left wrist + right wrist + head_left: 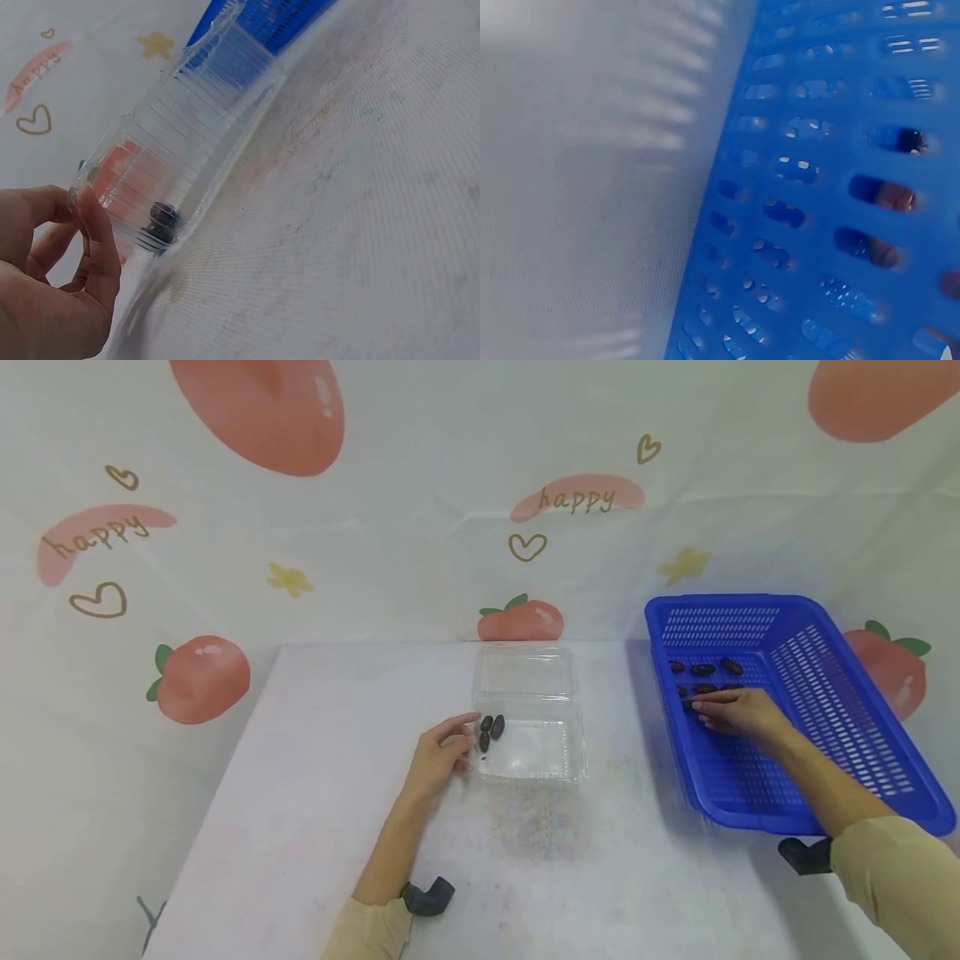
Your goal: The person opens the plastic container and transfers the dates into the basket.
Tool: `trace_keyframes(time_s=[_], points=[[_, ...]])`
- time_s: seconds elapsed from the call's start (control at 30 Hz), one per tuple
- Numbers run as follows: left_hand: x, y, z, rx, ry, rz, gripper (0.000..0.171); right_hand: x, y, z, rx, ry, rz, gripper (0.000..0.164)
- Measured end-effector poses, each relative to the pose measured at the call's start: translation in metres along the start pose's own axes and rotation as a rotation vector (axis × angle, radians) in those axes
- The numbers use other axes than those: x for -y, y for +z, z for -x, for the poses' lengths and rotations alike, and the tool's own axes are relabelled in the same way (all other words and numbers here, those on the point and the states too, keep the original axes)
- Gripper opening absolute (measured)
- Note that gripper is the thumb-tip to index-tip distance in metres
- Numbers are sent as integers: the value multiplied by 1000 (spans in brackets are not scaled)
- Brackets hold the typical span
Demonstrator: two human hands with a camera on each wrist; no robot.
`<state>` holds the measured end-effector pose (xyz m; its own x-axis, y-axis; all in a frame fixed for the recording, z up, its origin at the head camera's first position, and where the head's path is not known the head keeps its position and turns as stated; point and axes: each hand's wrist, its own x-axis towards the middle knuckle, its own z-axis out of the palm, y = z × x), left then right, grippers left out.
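A clear plastic box (536, 752) stands on the table, its lid (525, 672) folded back. Several dark brown dates (498, 727) lie at its left side. My left hand (438, 756) pinches the box's left rim between thumb and index finger, seen close up in the left wrist view. Inside the blue basket (671, 752), my right hand (738, 714) reaches down with thumb and fingertips around a dark date (686, 703) near the left wall. More dates (702, 669) lie in rows at the basket's far left. In the right wrist view, basket slots show only parts of fingers (894, 196).
The white table (322, 777) meets a patterned backdrop (420, 568) at its far edge. The basket's raised walls stand at the right, with table surface between it and the box. Dark wrist mounts (429, 897) sit on both forearms.
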<state>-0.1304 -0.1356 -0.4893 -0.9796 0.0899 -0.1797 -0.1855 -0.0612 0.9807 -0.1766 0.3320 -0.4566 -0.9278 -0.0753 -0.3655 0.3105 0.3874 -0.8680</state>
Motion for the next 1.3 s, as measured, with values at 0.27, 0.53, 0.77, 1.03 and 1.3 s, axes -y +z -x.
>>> trace_keyframes(time_s=[0.27,0.53,0.77,1.03,1.3], points=[[-1,2,0,-7,38,-85,40,22,-5,12,-61,-9,11,66],[-4,3,0,-25,38,-123,41,48,3,31,-85,-142,-92,17],[-6,3,0,-5,26,-141,42,63,21,41,-102,-215,-25,44],[-31,10,16,8,52,-125,43,80,45,48,-75,-264,-1,43],[-32,10,17,29,42,-106,42,92,74,49,-53,-282,39,40]])
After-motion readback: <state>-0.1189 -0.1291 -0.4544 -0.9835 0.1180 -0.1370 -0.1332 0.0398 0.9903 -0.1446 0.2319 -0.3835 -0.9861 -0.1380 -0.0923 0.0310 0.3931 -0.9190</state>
